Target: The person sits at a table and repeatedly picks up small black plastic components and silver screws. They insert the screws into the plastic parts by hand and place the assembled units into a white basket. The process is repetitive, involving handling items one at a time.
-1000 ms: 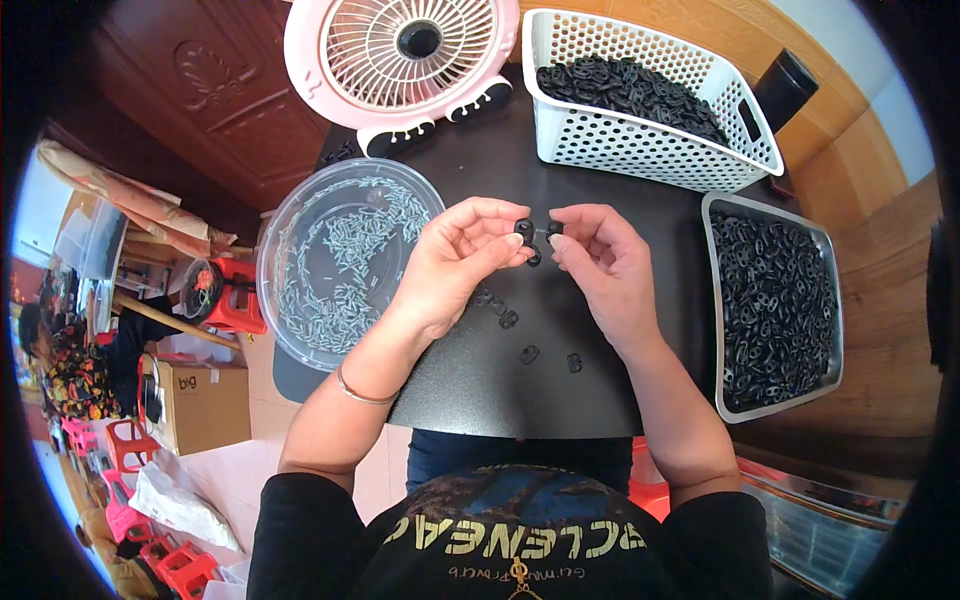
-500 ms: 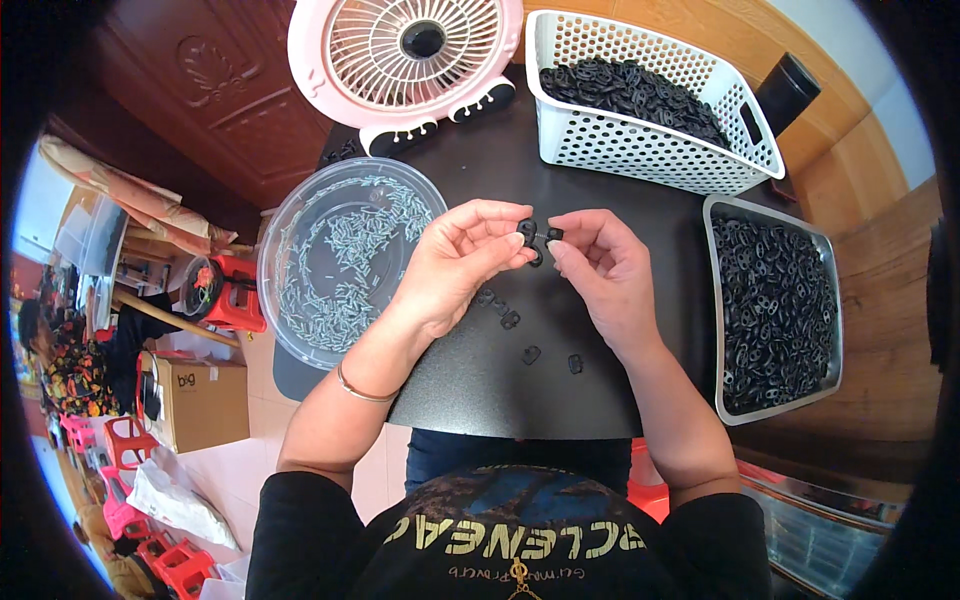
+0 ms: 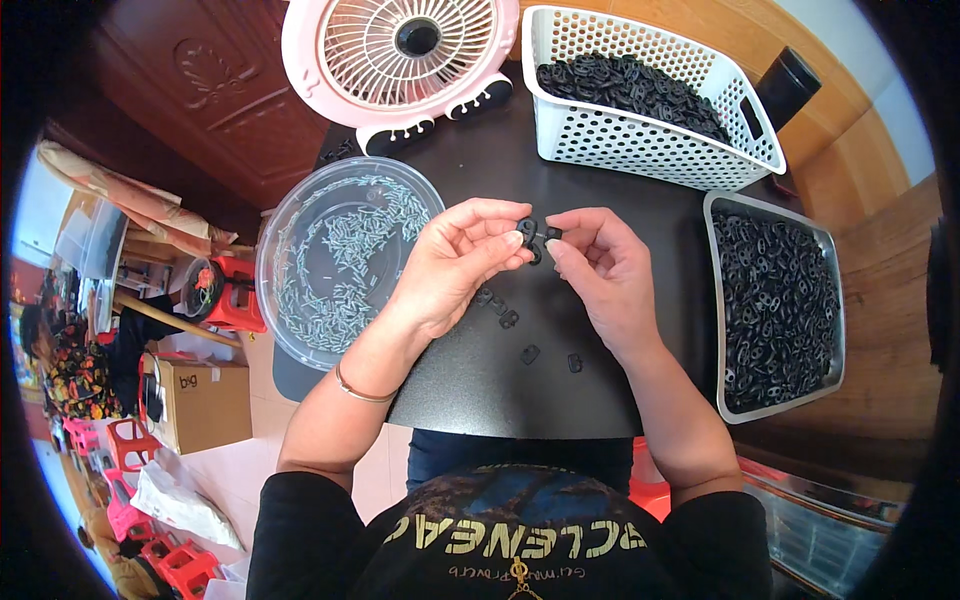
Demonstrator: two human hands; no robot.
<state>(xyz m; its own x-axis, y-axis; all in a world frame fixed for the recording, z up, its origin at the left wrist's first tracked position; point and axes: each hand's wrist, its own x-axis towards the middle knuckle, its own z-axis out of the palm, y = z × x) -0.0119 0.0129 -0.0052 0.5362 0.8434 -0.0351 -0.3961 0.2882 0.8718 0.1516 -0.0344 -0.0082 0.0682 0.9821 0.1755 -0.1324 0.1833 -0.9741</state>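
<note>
Above the dark table, my left hand (image 3: 462,252) pinches a black two-hole plastic piece (image 3: 529,229), which looks like a cord-lock body. A second black piece (image 3: 536,254) shows just below it, partly hidden by the fingers. Thumb and forefinger of my right hand (image 3: 605,262) close on a small black plastic part (image 3: 553,233), held against the side of the two-hole piece. On the table below lie several loose black pieces (image 3: 508,318). To the left, a clear round tub (image 3: 268,290) holds many short silvery metal bits that look like springs.
A white perforated basket (image 3: 640,150) of black pieces stands at the back right. Right of my arm is a metal tray (image 3: 722,300) full of two-hole black pieces. A pink fan (image 3: 335,80) stands at the back; a cardboard box (image 3: 205,405) sits on the floor at left.
The small part in my right hand has moved left against the two-hole piece. The gap between them, where a thin silvery bit showed, has closed.
</note>
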